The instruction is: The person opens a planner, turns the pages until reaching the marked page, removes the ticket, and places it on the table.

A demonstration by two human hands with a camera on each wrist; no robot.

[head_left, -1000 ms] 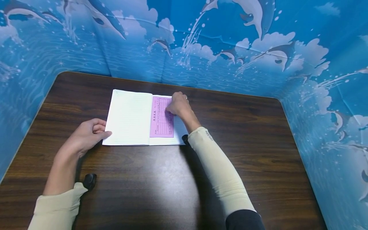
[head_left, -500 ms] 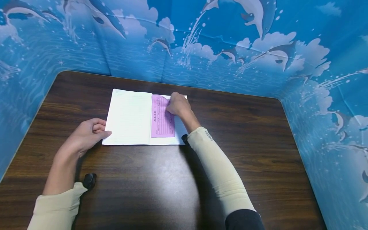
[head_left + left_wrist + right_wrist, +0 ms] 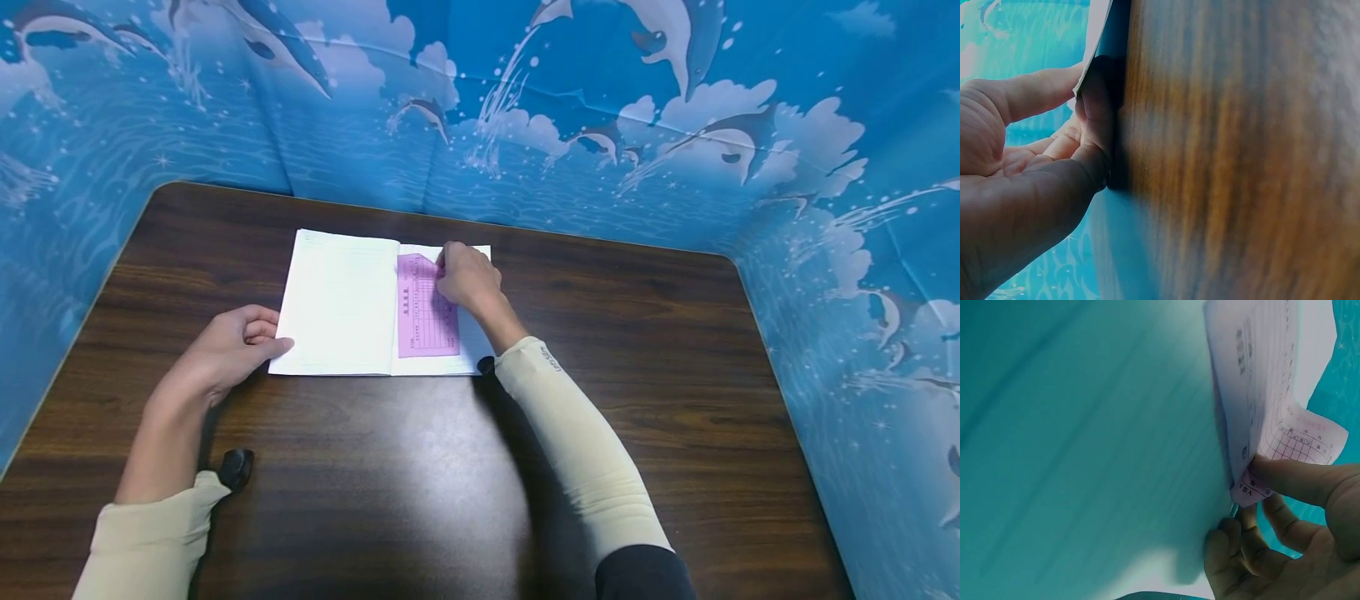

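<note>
An open notebook [image 3: 337, 304] with ruled white pages lies on the dark wooden table. My left hand [image 3: 238, 346] holds its left edge, thumb on top and fingers underneath; in the left wrist view that notebook edge [image 3: 1095, 40] sits between thumb and fingers. On the right page is a pink printed form [image 3: 424, 321] with a grid. My right hand [image 3: 472, 279] pinches the form near its upper right corner. The right wrist view shows the form's paper [image 3: 1300, 440] curling up around the thumb and fingertips.
The wooden table [image 3: 675, 400] has rounded far corners. A blue curtain printed with dolphins [image 3: 487, 100] hangs behind and beside it. Pale sleeves cover both forearms, and a black device [image 3: 236, 469] sits by the left wrist.
The pink form has shifted slightly right, away from the fold, and its top edge now bends under my right hand. My left hand keeps its place at the notebook's edge.
</note>
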